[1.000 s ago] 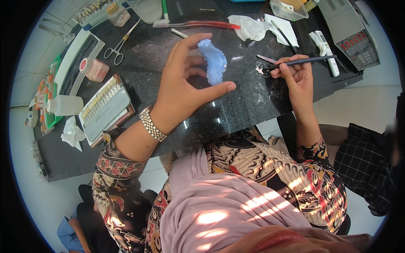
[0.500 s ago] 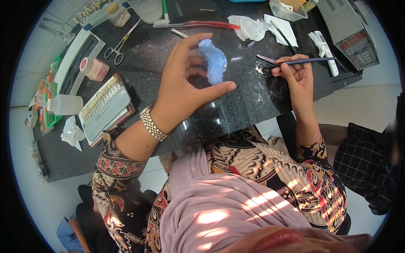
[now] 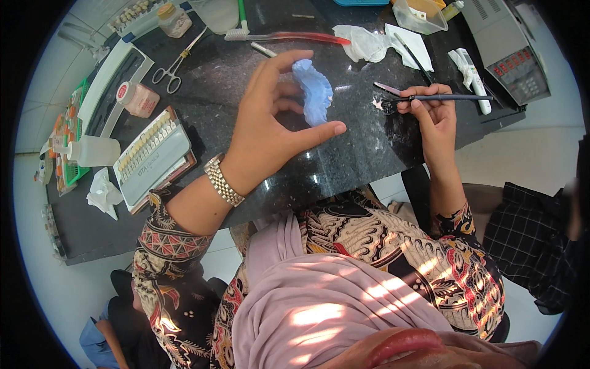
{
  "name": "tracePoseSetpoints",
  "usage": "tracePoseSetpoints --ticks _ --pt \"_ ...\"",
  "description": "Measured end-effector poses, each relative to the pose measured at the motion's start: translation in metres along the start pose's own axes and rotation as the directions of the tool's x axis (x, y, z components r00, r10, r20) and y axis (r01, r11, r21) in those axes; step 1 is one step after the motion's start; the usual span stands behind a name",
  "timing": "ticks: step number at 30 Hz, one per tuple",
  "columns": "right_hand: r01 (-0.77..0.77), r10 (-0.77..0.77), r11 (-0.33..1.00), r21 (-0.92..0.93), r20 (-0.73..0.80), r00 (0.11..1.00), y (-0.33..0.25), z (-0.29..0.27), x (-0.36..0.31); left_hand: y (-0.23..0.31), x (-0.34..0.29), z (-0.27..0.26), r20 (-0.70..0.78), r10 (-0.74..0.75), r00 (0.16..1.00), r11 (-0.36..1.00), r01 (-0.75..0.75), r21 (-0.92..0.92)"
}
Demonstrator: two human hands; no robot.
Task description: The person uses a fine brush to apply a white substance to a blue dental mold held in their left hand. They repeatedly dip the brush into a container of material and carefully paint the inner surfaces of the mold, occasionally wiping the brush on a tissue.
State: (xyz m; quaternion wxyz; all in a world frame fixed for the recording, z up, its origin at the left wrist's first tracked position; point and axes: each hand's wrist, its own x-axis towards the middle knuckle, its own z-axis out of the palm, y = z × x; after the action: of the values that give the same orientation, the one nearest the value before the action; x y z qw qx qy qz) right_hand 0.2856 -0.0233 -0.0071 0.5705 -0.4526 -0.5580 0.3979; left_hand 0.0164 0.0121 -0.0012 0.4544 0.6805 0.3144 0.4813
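My left hand [image 3: 270, 117] holds a blue dental model [image 3: 314, 92] up above the black tabletop, its thumb below and fingers curled at the far side. The model is arch-shaped with a ridged, uneven edge facing right. In my right hand [image 3: 432, 114] a slim dark-handled brush [image 3: 445, 97] is pinched between thumb and fingers, lying nearly level. Its tip points left, over a patch of white powder or paste [image 3: 378, 104] on the table. Just beyond that tip lies a small flat blade-like tool [image 3: 387, 88], partly hidden by my fingers.
On the left are a tooth shade guide [image 3: 153, 157], a pink-filled jar [image 3: 137, 99], a squeeze bottle [image 3: 93, 151] and scissor-handled forceps [image 3: 178, 64]. Farther back lie a red toothbrush [image 3: 289, 36], crumpled tissue [image 3: 361, 43] and a white tube [image 3: 482, 92]. A grey machine [image 3: 507, 52] stands at right.
The brush in my right hand has tipped, its handle end dropping toward me and its tip staying near the white patch. My left hand and the blue model have barely shifted.
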Motion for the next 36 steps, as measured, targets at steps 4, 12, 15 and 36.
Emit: tracePoseSetpoints --ticks 4,12,15,36 --pt "0.015 -0.015 1.0 -0.017 -0.007 1.0 0.0 0.001 -0.001 0.005 0.0 -0.002 0.065 -0.046 0.997 0.997 0.042 0.058" --pt "-0.009 0.007 0.999 -0.035 -0.061 0.998 -0.001 0.003 0.001 0.003 0.0 0.0 0.008 -0.016 1.0 1.0 0.016 0.024" --pt "-0.02 0.016 0.998 -0.052 -0.069 0.997 0.0 0.002 0.002 0.005 0.0 -0.001 0.035 -0.023 0.999 0.999 0.022 0.048" --pt "-0.16 0.137 0.893 0.421 0.086 0.987 -0.041 0.011 0.034 0.006 -0.001 0.0 -0.043 0.044 0.998 0.998 -0.046 -0.05"
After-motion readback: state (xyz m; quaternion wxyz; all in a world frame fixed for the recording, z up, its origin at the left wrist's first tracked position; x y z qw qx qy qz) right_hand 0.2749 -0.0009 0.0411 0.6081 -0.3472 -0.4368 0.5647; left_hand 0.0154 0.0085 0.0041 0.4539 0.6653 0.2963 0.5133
